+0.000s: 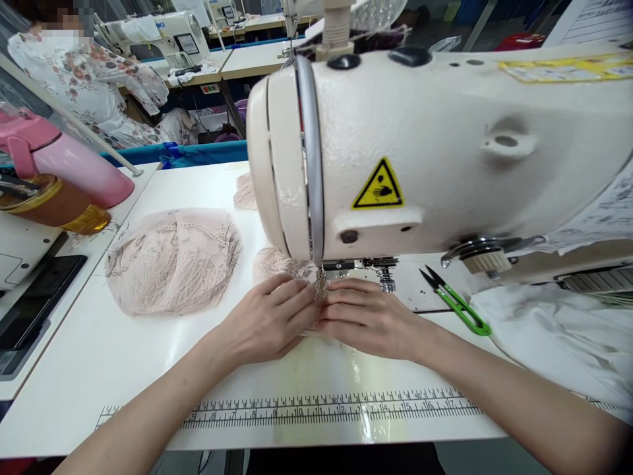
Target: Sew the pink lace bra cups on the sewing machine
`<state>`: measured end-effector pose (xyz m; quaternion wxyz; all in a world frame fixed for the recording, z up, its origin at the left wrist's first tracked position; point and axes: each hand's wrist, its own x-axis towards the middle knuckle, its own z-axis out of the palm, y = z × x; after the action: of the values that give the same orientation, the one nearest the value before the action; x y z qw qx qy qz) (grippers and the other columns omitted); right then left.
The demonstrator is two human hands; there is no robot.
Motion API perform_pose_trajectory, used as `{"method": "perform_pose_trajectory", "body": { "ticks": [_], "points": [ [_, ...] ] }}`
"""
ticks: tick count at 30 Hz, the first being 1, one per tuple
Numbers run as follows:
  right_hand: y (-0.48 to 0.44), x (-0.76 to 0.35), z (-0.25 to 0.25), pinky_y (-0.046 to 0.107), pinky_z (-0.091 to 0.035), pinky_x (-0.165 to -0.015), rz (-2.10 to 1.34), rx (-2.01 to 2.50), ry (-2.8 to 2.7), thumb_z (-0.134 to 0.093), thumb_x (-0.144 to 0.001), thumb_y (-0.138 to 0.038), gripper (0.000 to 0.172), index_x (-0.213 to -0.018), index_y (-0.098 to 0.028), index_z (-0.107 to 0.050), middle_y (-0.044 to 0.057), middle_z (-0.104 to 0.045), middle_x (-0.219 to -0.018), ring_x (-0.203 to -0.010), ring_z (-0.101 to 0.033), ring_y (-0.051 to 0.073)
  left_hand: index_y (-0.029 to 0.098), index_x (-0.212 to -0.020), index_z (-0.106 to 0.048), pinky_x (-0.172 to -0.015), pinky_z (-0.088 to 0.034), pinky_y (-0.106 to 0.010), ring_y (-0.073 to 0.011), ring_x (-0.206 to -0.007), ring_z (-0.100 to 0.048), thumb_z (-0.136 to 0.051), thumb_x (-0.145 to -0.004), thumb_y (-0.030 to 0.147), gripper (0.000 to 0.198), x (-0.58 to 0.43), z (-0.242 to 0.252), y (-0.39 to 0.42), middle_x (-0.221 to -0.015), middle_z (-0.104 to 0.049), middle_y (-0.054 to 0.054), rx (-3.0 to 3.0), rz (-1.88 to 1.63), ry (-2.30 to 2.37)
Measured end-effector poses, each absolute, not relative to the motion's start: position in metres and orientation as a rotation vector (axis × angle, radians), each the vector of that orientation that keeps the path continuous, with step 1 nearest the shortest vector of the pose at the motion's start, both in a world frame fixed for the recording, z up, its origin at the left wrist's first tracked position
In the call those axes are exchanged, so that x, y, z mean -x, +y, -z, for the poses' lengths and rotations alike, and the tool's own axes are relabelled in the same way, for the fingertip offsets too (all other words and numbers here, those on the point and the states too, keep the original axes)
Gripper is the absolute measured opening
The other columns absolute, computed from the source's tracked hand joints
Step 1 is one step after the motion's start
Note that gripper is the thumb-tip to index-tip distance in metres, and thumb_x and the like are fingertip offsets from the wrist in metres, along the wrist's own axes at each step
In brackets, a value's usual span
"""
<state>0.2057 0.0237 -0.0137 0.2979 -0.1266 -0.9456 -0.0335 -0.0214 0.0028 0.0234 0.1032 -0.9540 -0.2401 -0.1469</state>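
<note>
A cream sewing machine (425,152) reaches over the white table, its needle area just above my fingertips. Under it lies a pale pink lace piece (279,263), partly covered by my hands. My left hand (277,316) has its fingers together on the lace, left of the needle. From the right, my right hand (368,318) presses the same lace with its fingers together, almost touching the left one. The needle tip is hidden. A larger pile of pink lace (173,262) rests on the table to the left.
Green thread snips (459,305) and white cloth (558,336) lie at the right. A printed ruler (297,410) runs along the front edge. A pink bottle (74,158), amber jar (59,206) and phone (39,300) are at the left. Another person (84,86) sits beyond.
</note>
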Motion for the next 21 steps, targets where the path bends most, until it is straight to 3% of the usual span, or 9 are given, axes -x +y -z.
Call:
{"method": "perform_pose_trajectory", "body": {
  "ticks": [3,6,21],
  "points": [
    [0.022,-0.207,0.014,0.028,-0.054,-0.083,0.052,0.355,-2.516,-0.058,-0.087,-0.01,0.017,-0.098,-0.022,-0.063,-0.004,-0.069,-0.088,-0.093,-0.063,0.011,0.003,-0.129,-0.049,-0.105,-0.042,-0.044,-0.0304,-0.13,-0.047,-0.049,-0.091,0.036,0.05,0.024,-0.016,0.006,-0.141,-0.05,-0.019,2.913,0.337,-0.862],
    [0.021,-0.208,0.012,0.026,-0.054,-0.08,0.024,0.36,-2.516,-0.058,-0.087,-0.009,0.015,-0.097,-0.019,-0.063,-0.003,-0.07,-0.089,-0.094,-0.063,0.012,0.001,-0.143,-0.032,-0.106,-0.043,-0.045,-0.031,-0.134,-0.044,-0.049,-0.089,0.041,0.069,0.027,-0.01,0.008,-0.145,-0.045,-0.019,2.941,0.255,-0.927],
    [0.018,-0.199,0.011,0.023,-0.051,-0.065,0.049,0.369,-2.447,-0.057,-0.088,-0.013,0.009,-0.089,-0.018,-0.064,-0.004,-0.069,-0.078,-0.077,-0.062,0.01,0.013,-0.144,-0.039,-0.105,-0.042,-0.048,-0.0299,-0.127,-0.052,-0.046,-0.088,0.044,0.065,0.033,-0.01,0.015,-0.146,-0.046,-0.013,2.938,0.195,-0.94]
  ]
}}
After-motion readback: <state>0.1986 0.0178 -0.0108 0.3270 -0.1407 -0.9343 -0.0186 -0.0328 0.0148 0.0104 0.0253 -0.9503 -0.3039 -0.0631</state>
